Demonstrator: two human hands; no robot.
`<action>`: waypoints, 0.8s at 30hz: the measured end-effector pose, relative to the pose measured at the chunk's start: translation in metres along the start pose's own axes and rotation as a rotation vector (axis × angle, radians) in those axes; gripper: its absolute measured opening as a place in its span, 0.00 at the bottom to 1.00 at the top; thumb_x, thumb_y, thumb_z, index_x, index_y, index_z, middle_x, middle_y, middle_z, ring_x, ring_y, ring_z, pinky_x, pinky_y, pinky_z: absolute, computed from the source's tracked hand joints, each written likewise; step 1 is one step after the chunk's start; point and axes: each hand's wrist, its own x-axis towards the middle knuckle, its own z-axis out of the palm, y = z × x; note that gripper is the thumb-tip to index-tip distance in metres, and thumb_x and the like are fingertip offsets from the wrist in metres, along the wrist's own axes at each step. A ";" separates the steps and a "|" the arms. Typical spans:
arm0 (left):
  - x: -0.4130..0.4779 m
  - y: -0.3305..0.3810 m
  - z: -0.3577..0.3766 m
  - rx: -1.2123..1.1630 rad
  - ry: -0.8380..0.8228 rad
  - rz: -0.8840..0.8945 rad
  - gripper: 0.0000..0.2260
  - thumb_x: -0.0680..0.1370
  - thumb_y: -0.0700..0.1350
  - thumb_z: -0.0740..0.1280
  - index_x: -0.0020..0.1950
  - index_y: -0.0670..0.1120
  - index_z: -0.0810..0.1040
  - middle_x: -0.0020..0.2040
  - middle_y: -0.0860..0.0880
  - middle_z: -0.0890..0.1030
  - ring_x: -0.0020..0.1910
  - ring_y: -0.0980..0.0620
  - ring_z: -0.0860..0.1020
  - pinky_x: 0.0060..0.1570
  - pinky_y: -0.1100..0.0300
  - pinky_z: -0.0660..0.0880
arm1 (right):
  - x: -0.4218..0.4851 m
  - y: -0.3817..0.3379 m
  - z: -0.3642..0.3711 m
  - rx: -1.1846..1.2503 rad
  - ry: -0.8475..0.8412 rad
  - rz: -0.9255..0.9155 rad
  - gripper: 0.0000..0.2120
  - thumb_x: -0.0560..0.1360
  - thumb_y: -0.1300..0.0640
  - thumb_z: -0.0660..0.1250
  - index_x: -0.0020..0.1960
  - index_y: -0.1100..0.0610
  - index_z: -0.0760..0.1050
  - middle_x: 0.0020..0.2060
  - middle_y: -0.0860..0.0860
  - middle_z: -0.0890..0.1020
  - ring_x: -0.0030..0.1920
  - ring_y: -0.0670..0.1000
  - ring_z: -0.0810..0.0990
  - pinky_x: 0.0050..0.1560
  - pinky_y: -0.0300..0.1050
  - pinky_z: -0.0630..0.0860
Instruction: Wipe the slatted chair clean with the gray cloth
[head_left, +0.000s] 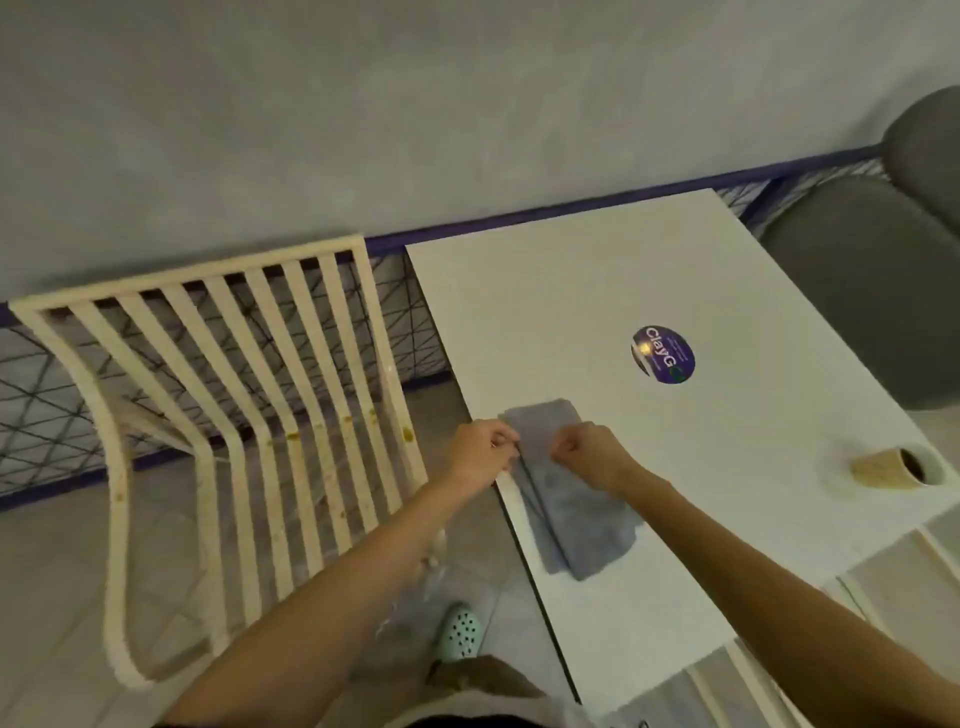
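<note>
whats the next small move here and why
Probably lift the gray cloth off the white table and swing it left to the slatted chair. Both the left hand and right hand already pinch the cloth at its folded edge, and brown stains show on the slats, unwiped.

I can read only one mark from here. A round purple sticker (663, 355) on the white table (571, 291) carries the white letters "ClayG", lying sideways in my view. Whatever follows the G is unclear, and the sticker's smaller print is too fine to read.
</note>
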 end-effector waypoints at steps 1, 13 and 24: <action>0.004 -0.003 0.009 -0.044 0.000 -0.055 0.10 0.77 0.34 0.64 0.56 0.37 0.80 0.49 0.38 0.84 0.45 0.42 0.83 0.50 0.53 0.79 | 0.000 0.006 0.005 -0.006 -0.009 0.003 0.08 0.77 0.60 0.64 0.47 0.64 0.80 0.45 0.60 0.84 0.44 0.56 0.80 0.44 0.45 0.74; 0.020 -0.016 0.053 -0.356 0.066 -0.418 0.15 0.78 0.37 0.64 0.64 0.42 0.73 0.48 0.43 0.77 0.36 0.54 0.75 0.29 0.64 0.71 | 0.022 0.025 0.047 -0.193 -0.006 -0.005 0.12 0.76 0.46 0.65 0.49 0.55 0.80 0.45 0.51 0.83 0.46 0.54 0.81 0.47 0.46 0.77; 0.019 -0.016 0.057 -0.449 0.049 -0.428 0.16 0.77 0.41 0.66 0.65 0.45 0.74 0.52 0.47 0.78 0.51 0.51 0.76 0.39 0.61 0.73 | 0.030 0.019 0.043 -0.434 0.031 -0.039 0.09 0.78 0.56 0.61 0.47 0.55 0.80 0.43 0.52 0.83 0.44 0.56 0.81 0.38 0.43 0.71</action>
